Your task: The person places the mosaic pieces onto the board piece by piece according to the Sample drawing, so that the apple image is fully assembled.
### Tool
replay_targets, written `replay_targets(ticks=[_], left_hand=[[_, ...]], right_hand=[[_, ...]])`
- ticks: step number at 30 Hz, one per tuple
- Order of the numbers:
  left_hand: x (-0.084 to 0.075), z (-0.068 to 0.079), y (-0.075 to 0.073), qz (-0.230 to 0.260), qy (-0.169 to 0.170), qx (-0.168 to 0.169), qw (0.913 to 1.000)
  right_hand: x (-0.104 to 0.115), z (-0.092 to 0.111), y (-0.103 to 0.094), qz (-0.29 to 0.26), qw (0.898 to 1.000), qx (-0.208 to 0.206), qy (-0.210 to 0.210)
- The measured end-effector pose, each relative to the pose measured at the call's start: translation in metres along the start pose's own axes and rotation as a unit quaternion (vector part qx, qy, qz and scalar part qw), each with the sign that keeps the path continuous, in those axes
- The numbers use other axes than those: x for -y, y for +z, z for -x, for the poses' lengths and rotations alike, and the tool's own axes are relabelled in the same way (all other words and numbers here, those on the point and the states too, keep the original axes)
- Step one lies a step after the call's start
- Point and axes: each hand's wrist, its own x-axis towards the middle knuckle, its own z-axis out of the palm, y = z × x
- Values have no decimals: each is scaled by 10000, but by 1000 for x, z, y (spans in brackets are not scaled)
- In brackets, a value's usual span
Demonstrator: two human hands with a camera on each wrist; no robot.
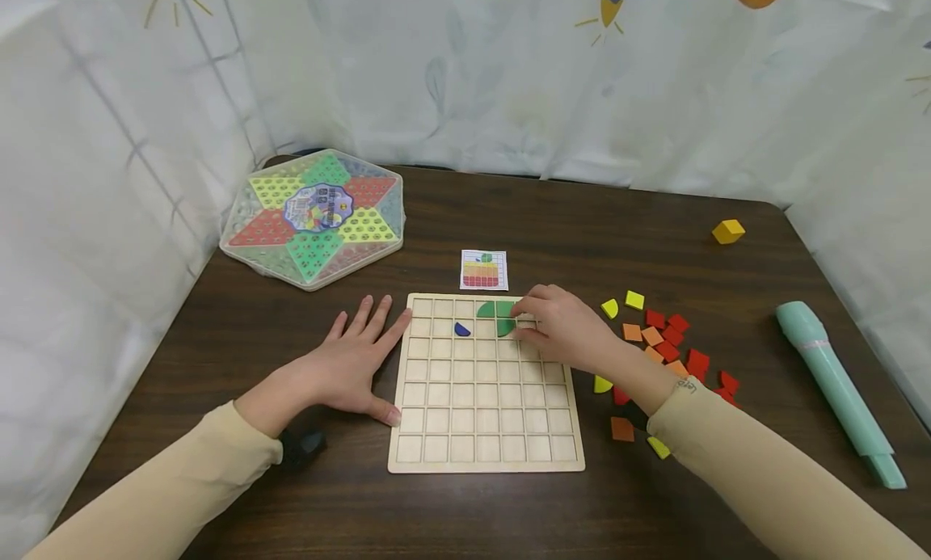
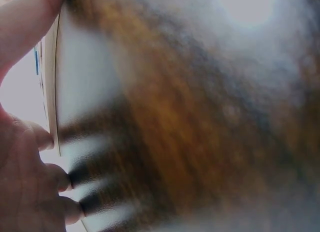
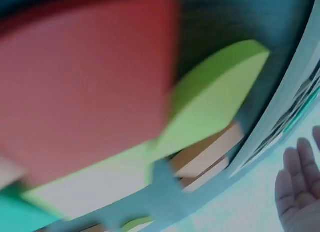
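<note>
A wooden grid board (image 1: 474, 372) lies on the dark table. Beside its left edge my left hand (image 1: 349, 364) rests spread, index finger and thumb touching the board's border. My right hand (image 1: 563, 324) is over the upper right cells, thumb and forefinger apart, fingertips at the green pieces (image 1: 505, 309). No piece shows in the gap between them; the far fingers are partly hidden. A small blue piece (image 1: 461, 330) sits in a cell left of the green ones. Above the board is a picture card (image 1: 483, 270) with a coloured grid design.
Loose red pieces (image 1: 697, 361), orange pieces (image 1: 632, 333) and yellow pieces (image 1: 634, 300) are scattered right of the board. A hexagonal Chinese checkers box (image 1: 316, 216) lies back left. A yellow block (image 1: 728, 231) and a mint-green microphone-shaped object (image 1: 836, 386) are at the right.
</note>
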Motion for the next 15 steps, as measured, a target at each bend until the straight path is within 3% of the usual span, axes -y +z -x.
replay_targets(ticks=[8, 15], left_hand=[[3, -3, 3, -30, -1, -34, 10000], [4, -3, 3, -32, 15, -99, 9999]], right_hand=[[-30, 34, -10, -709, 9974, 93, 10], [-50, 75, -19, -777, 9968, -149, 110]])
